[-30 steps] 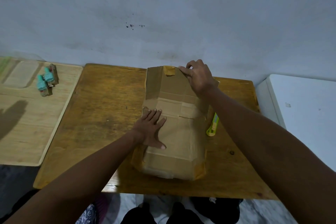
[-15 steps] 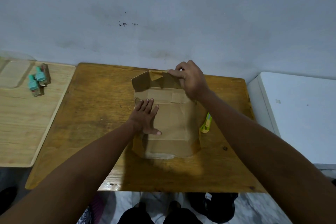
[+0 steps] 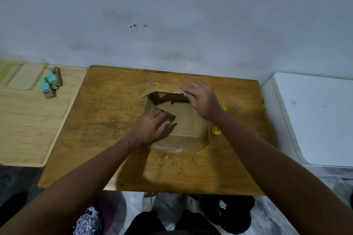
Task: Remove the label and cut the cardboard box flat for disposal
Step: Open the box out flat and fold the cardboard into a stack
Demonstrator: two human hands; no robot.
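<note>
The box lay near the middle of the table, a little toward the wall. Its far end was open, and the inside looked dark there. One far flap was bent outward at the left corner, with brown tape on it. The near side of the box had a pale strip along its bottom edge.

The left hand lay flat on the near left part of the box, with the fingers spread and pressed on the cardboard. The right hand was on the far right edge of the opening; its fingers were curled over the torn rim and gripped it.

Just right of the box, a yellow-green tool was on the table, mostly hidden by the right forearm, so I could not tell what it was.

To the left of the table stood a paler board, and on it were small teal objects. To the right was a white surface. Below the table edge, dark clothing and a patterned cloth were seen.
</note>
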